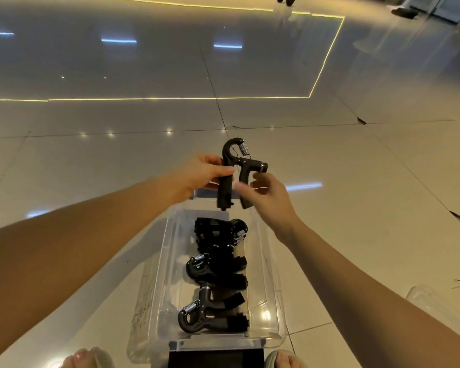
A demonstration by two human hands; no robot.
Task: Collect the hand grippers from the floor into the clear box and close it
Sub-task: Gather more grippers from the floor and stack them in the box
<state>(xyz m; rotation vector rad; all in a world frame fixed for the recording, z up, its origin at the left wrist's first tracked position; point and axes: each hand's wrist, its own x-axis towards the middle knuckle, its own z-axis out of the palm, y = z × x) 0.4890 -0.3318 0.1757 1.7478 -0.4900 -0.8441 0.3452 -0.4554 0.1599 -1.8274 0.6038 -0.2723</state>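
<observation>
A black hand gripper with a silver spring hangs in the air above the far end of the clear box. My left hand pinches its left handle between thumb and fingers. My right hand is just right of the other handle, fingers loosely spread and blurred; I cannot tell whether they touch it. Several black hand grippers lie inside the open box on the floor, stacked from its far end to its near end.
The glossy tiled floor stretches all around, with cracks at the tile joints on the right. A clear lid lies at the right near my forearm. My feet in sandals flank the box's near end. Someone's shoes show far ahead.
</observation>
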